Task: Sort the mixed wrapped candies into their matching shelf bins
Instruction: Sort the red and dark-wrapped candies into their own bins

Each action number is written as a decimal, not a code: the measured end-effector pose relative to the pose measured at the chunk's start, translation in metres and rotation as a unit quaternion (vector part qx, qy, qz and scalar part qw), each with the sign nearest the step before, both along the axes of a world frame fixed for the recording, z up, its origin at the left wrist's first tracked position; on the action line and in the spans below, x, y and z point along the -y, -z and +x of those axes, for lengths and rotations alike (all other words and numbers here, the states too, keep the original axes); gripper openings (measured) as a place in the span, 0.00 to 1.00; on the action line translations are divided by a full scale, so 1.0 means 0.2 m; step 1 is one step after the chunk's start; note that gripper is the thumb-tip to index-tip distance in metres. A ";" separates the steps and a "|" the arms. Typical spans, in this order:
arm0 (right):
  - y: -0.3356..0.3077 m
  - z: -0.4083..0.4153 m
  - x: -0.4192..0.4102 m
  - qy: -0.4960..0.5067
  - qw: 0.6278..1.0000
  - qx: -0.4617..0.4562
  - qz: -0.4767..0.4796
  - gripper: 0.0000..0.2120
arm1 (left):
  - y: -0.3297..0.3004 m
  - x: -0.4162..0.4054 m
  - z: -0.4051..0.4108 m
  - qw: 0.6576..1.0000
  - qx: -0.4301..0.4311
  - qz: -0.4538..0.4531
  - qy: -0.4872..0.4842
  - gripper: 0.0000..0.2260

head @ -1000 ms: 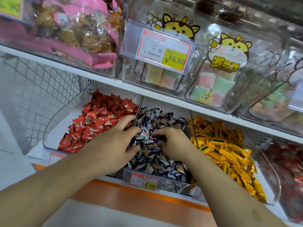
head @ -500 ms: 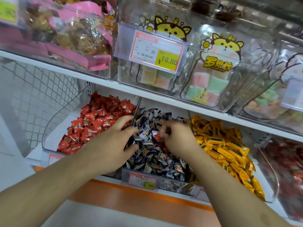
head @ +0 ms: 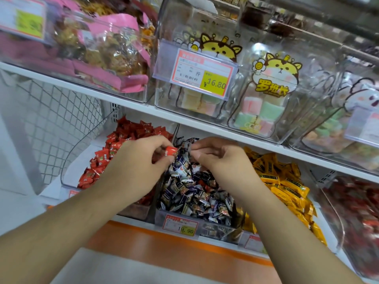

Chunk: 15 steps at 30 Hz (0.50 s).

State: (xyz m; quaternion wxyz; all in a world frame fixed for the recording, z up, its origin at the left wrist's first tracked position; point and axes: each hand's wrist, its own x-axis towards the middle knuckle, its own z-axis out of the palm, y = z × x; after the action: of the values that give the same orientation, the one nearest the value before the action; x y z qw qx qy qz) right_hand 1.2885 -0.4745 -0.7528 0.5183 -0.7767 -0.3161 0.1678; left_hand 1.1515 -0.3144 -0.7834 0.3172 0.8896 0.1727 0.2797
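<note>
On the lower shelf three clear bins stand side by side: red candies [head: 114, 152] on the left, dark blue and white candies [head: 194, 193] in the middle, yellow candies [head: 281, 181] on the right. A few red pieces lie among the dark ones. My left hand [head: 137, 167] pinches one red candy [head: 171, 151] above the divider between the red and dark bins. My right hand [head: 221, 160] hovers over the back of the dark bin with thumb and fingers curled together; I see nothing held in them.
The upper shelf edge [head: 205, 124] runs just above my hands, carrying clear tubs of pastel sweets [head: 260, 111] and pink snack bags [head: 106, 58]. A price tag [head: 180, 224] fronts the dark bin. Another bin of red sweets [head: 356, 212] sits far right. Wire mesh [head: 51, 111] closes the left.
Both hands have lifted out of the dark candy pile. A red candy that the right hand dug out now sits in the left hand's fingertips.
</note>
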 end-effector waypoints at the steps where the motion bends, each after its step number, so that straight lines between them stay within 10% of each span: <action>1: 0.01 0.03 0.02 0.012 0.999 0.026 -0.028 0.07 | 0.01 -0.02 -0.01 0.999 -0.010 0.021 -0.029 0.09; 8: 0.13 0.15 0.09 -0.054 0.899 0.271 -0.341 0.17 | 0.06 -0.04 0.00 0.986 -0.103 0.116 0.065 0.24; 15: 0.20 0.20 0.01 -0.061 0.815 0.327 -0.475 0.17 | 0.13 -0.01 0.03 0.977 -0.149 0.107 0.111 0.24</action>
State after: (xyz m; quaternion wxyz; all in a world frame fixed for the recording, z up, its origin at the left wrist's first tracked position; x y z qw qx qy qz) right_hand 1.3282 -0.4761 -0.7937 -0.0602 -0.9144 -0.3950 0.0645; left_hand 1.1574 -0.3129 -0.8088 0.2202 0.9636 0.0872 0.1242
